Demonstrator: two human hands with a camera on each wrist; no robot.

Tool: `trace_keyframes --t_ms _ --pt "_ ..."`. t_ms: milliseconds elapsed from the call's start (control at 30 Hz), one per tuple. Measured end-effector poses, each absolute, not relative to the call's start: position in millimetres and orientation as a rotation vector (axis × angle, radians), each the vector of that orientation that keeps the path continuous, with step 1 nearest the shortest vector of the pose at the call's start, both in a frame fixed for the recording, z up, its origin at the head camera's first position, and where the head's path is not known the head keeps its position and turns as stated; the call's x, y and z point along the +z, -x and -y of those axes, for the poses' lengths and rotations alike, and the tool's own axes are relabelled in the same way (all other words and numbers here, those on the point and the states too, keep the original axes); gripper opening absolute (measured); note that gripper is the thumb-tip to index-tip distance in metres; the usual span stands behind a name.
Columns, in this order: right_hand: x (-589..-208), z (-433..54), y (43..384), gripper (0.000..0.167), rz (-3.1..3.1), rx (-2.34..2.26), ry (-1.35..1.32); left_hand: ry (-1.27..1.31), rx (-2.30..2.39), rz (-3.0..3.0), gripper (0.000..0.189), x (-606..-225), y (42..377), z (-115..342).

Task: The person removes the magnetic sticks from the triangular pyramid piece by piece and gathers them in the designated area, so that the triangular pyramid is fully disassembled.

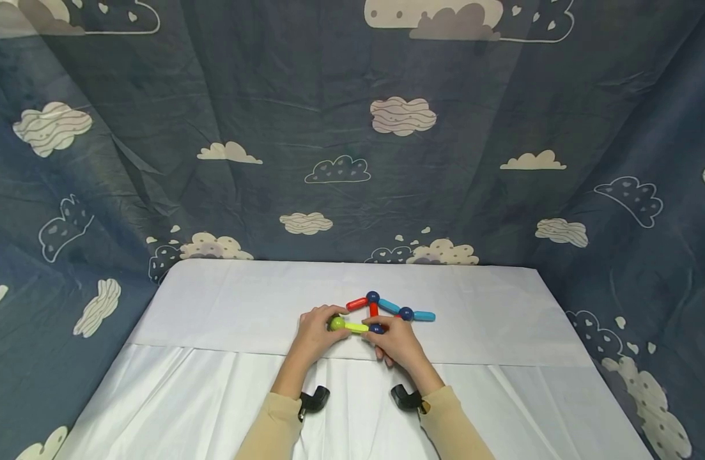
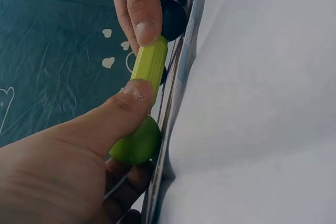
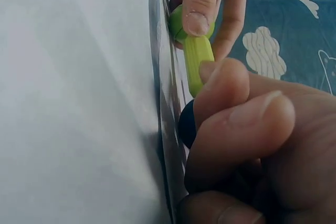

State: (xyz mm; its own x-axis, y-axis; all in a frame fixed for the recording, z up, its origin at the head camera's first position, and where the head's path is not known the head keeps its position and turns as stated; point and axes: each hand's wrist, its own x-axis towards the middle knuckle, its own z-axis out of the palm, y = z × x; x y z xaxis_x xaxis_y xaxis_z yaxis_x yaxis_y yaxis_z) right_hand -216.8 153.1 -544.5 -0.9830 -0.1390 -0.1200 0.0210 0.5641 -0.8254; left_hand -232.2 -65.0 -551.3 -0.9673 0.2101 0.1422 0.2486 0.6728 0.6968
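Note:
My left hand [image 1: 313, 333] holds the green ball [image 1: 337, 323] at one end of a yellow-green stick [image 1: 356, 328]. In the left wrist view its thumb lies on the stick beside the ball, with the fingers behind. My right hand [image 1: 402, 344] pinches the stick's other end at a dark blue ball [image 1: 376, 329], which its fingers partly cover in the right wrist view. Behind them, a red stick [image 1: 374, 309] runs up to another dark blue ball [image 1: 372, 297]. From that one, a second red stick [image 1: 356, 304] points left and a blue stick [image 1: 389, 306] leads right.
A third dark blue ball [image 1: 406, 314] joins the blue stick to a light blue stick [image 1: 424, 316] at the right. All lie on a white-covered table [image 1: 231, 306]. A dark cloud-print cloth [image 1: 340, 128] hangs behind and at both sides.

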Motion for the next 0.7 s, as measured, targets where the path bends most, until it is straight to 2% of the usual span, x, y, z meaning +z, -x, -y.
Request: trace_keyframes --t_ms 133,367,700 --pt "-545.3 -151.1 215.8 0.032 -2.650 -1.375 0.091 0.372 -1.258 2.838 0.046 -549.6 232.0 69.2" --pt "-546.1 -150.0 215.8 0.030 -2.671 -1.369 0.077 0.297 -1.405 2.808 0.033 -548.2 231.7 74.8" --pt "-545.6 -151.3 215.8 0.030 -2.645 -1.398 0.091 0.207 -1.464 2.781 0.031 -548.4 231.1 75.7"
